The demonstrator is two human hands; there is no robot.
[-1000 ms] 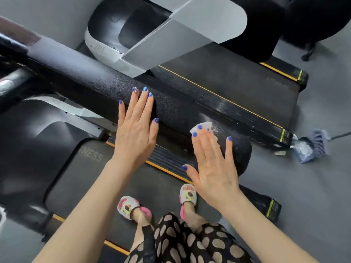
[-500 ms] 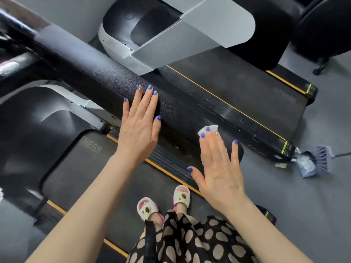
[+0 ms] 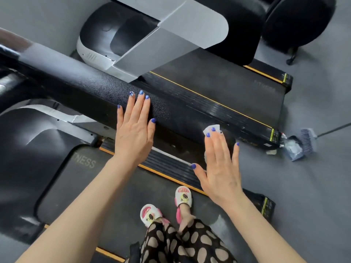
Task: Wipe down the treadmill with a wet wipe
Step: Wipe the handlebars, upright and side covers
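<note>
A black textured treadmill handrail runs diagonally from the upper left to its rounded end at the right. My left hand lies flat on it with straight fingers. At the rail's rounded end, my right hand presses a white wet wipe against the surface with straight fingers; only the wipe's edges show past my fingertips and beside my palm. Below my arms is the treadmill belt with an orange-lined side rail.
A second treadmill with a grey console arm stands beyond the handrail. A black chair is at the top right. A blue dustpan and brush lie on the grey floor at the right. My slippered feet stand on the belt.
My right hand has slid the wipe along the handrail to its rounded end. My left hand has stayed flat on the rail. The view has shifted slightly.
</note>
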